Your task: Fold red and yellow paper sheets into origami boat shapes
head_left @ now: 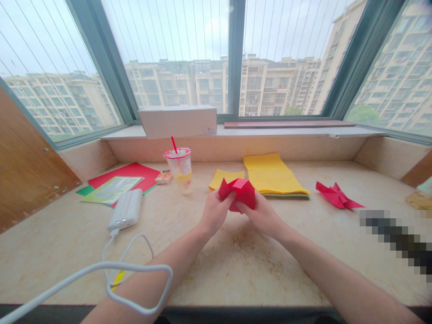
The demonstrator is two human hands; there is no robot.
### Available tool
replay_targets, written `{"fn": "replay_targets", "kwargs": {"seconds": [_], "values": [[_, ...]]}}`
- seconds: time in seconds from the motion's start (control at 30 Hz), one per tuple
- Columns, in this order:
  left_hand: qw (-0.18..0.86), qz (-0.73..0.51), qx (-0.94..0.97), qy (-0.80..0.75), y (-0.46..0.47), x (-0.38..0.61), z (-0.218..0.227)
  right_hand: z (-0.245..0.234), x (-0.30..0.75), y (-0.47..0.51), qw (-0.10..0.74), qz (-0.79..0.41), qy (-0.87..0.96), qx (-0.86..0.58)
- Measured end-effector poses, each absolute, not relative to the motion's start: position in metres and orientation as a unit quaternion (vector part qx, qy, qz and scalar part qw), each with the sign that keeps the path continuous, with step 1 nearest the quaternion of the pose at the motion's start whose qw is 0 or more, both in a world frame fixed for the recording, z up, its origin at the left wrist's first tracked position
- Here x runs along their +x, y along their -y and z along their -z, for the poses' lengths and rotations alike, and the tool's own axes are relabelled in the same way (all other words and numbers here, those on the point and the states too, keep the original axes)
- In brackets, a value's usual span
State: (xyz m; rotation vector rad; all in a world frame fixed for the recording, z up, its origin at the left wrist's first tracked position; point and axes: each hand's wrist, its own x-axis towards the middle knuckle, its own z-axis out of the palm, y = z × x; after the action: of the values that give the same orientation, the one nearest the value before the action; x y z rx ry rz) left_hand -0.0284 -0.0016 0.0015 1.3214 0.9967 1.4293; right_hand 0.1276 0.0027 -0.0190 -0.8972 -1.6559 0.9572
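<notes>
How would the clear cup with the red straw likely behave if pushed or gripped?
The clear cup may tip, since it narrows toward its base. It is probably light for its size: only a little yellow liquid shows low inside. Its see-through wall looks thin, so it would likely flex if squeezed.

No legible text: white box (177, 124), lidded cup (178, 168) and small packet (164, 177) are bearing print too small to read.
</notes>
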Motion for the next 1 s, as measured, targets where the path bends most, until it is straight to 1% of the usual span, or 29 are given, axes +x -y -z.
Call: {"fn": "replay_targets", "kwargs": {"seconds": [0.13, 0.3, 0.43, 0.53, 0.6, 0.7, 0.83, 0.93, 1.0], "values": [[0.512, -0.560, 0.520, -0.391, 0.006, -0.025, -0.003, 0.017, 0.127, -0.002, 0.503, -0.440, 0.655, -0.353], [0.548, -0.552, 0.500, -0.381, 0.006, -0.027, -0.009, 0.008, 0.129, -0.001, 0.516, -0.467, 0.642, -0.321], [0.585, -0.543, 0.476, -0.370, 0.007, -0.029, -0.011, 0.006, 0.134, -0.002, 0.507, -0.435, 0.652, -0.357], [0.589, -0.539, 0.477, -0.367, 0.007, -0.028, -0.010, 0.004, 0.136, -0.001, 0.501, -0.402, 0.659, -0.392], [0.564, -0.553, 0.485, -0.376, 0.005, -0.028, -0.008, 0.003, 0.136, 0.000, 0.496, -0.406, 0.655, -0.399], [0.494, -0.588, 0.485, -0.418, 0.002, -0.030, -0.005, 0.005, 0.136, 0.001, 0.489, -0.411, 0.656, -0.402], [0.411, -0.599, 0.520, -0.448, 0.001, -0.035, -0.005, 0.009, 0.136, 0.000, 0.477, -0.385, 0.676, -0.410], [0.375, -0.585, 0.556, -0.456, 0.001, -0.037, -0.006, 0.009, 0.136, 0.001, 0.472, -0.370, 0.684, -0.416], [0.374, -0.576, 0.568, -0.453, 0.000, -0.037, -0.006, 0.008, 0.136, 0.001, 0.475, -0.384, 0.680, -0.407]]}}
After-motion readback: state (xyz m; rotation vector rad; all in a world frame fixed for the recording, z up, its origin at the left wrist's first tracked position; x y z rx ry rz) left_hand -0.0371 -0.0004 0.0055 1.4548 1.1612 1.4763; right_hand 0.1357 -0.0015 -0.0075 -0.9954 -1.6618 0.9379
